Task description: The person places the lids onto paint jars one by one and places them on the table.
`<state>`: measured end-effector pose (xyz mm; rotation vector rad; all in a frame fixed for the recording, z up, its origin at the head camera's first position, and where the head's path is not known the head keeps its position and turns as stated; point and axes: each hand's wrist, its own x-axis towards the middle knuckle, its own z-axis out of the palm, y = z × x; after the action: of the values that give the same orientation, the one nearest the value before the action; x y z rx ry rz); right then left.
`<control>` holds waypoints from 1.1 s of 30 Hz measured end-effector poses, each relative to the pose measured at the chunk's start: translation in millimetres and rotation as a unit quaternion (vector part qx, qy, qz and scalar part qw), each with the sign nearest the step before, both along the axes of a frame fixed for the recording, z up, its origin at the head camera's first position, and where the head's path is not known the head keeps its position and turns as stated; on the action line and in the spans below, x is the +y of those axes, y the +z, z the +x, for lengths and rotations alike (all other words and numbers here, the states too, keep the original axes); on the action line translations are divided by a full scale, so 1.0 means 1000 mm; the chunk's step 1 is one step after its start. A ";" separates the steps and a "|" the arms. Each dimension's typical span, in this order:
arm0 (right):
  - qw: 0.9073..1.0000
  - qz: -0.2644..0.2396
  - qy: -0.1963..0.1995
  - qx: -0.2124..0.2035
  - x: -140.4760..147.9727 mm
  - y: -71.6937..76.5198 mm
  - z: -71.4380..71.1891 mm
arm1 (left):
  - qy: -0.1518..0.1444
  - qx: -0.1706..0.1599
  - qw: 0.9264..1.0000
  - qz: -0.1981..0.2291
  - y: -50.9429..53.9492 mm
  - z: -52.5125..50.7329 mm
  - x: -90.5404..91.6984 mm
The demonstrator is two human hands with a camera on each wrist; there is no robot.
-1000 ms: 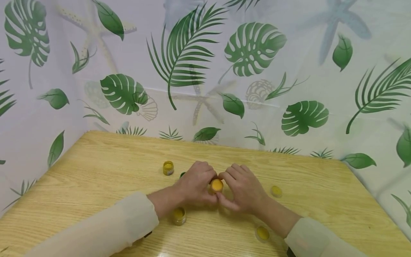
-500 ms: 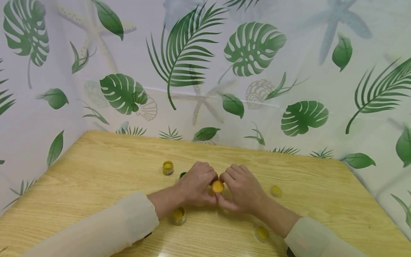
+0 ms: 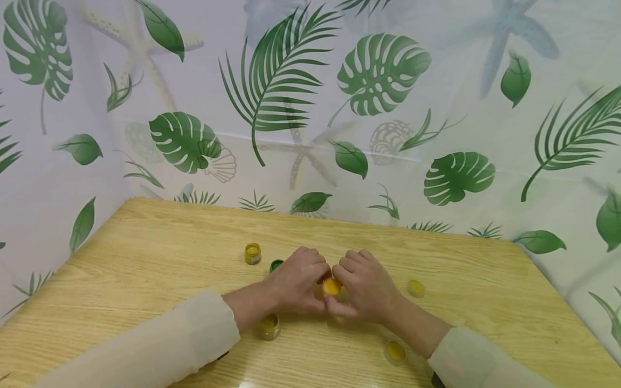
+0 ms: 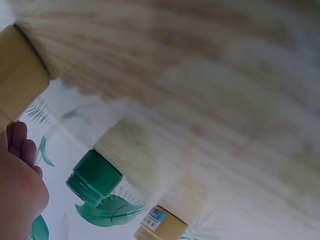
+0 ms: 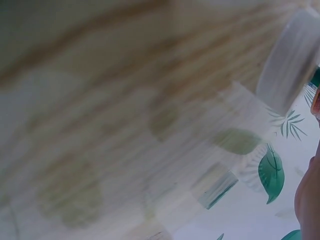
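A small jar of orange paint (image 3: 332, 286) is between my two hands above the middle of the table, its round orange face tilted towards me. My left hand (image 3: 298, 280) grips it from the left with curled fingers and thumb. From the other side my right hand (image 3: 366, 285) pinches it, thumb below and fingers above. Most of the jar's side is hidden by the fingers, and whether its lid is on is unclear. In the left wrist view only part of the left hand (image 4: 22, 185) shows; the right hand (image 5: 310, 195) is at the right wrist view's edge.
Left of the hands stand a yellow paint jar (image 3: 253, 253), a partly hidden green paint jar (image 3: 276, 265) and another yellow jar (image 3: 269, 326) by the left forearm. Two yellow-coated lids, one farther (image 3: 415, 288) and one nearer (image 3: 395, 352), lie on the wooden table (image 3: 495, 302) at right.
The orange paint jar has tipped and shifted slightly towards me and to the right between the hands. Both hands keep nearly the same place. The surrounding jars and lids have stayed put.
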<state>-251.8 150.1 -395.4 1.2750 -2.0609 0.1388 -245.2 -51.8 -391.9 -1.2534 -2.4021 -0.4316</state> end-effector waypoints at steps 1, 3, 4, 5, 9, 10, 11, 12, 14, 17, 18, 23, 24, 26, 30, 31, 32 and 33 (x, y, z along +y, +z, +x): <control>1.000 0.002 0.001 0.003 0.000 0.000 0.000 | -0.003 -0.001 1.000 -0.004 0.000 0.000 0.000; 1.000 0.004 0.004 0.010 0.001 -0.001 -0.001 | -0.005 -0.001 1.000 -0.011 0.001 0.000 0.001; 1.000 0.005 0.005 0.012 0.000 -0.002 -0.001 | -0.005 -0.003 1.000 -0.013 0.001 -0.001 0.001; 1.000 0.005 0.007 0.014 0.000 -0.002 -0.001 | -0.005 -0.005 1.000 -0.015 0.001 -0.001 0.001; 1.000 0.000 0.001 0.015 -0.001 -0.003 0.000 | -0.011 -0.012 1.000 -0.006 0.000 -0.002 -0.001; 1.000 0.000 -0.004 0.016 -0.001 -0.003 0.000 | -0.014 -0.011 1.000 -0.001 0.000 -0.003 -0.002; 1.000 0.002 -0.008 0.015 -0.002 -0.003 0.001 | -0.017 -0.006 1.000 0.003 -0.001 -0.004 -0.003; 1.000 0.005 -0.013 0.014 -0.002 -0.003 0.001 | -0.021 -0.001 1.000 0.006 -0.001 -0.004 -0.004; 1.000 0.011 -0.020 0.013 -0.003 -0.003 0.002 | -0.026 0.013 1.000 0.011 -0.002 -0.005 -0.004; 1.000 0.018 -0.018 0.013 -0.004 -0.003 0.002 | -0.027 0.031 0.999 0.004 -0.002 -0.005 -0.004; 1.000 0.020 -0.014 0.014 -0.004 -0.003 0.002 | -0.025 0.032 0.999 0.000 -0.002 -0.004 -0.003; 0.999 0.021 0.005 0.025 -0.003 -0.004 0.001 | -0.011 0.015 0.999 -0.033 -0.002 -0.002 0.000; 0.999 0.022 0.008 0.029 -0.003 -0.004 0.001 | -0.008 0.015 0.999 -0.039 -0.002 -0.001 0.000; 0.999 0.024 0.009 0.031 -0.003 -0.005 0.001 | -0.006 0.017 0.999 -0.047 -0.002 -0.001 0.001; 0.999 0.028 0.004 0.030 -0.003 -0.005 0.000 | 0.010 0.027 0.997 -0.066 -0.001 0.000 0.002; 0.999 0.029 0.000 0.028 -0.003 -0.004 -0.001 | 0.016 0.025 0.997 -0.070 -0.001 0.001 0.002; 0.999 0.031 -0.004 0.025 -0.003 -0.004 -0.001 | 0.020 0.020 0.997 -0.073 0.000 0.000 0.002; 0.999 0.034 -0.009 0.022 -0.002 -0.004 -0.001 | 0.024 0.016 0.997 -0.075 0.000 0.001 0.002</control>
<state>-253.0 147.9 -399.4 1.2881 -2.0542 0.0327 -244.7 -49.8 -391.5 -1.2522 -2.4700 -0.2205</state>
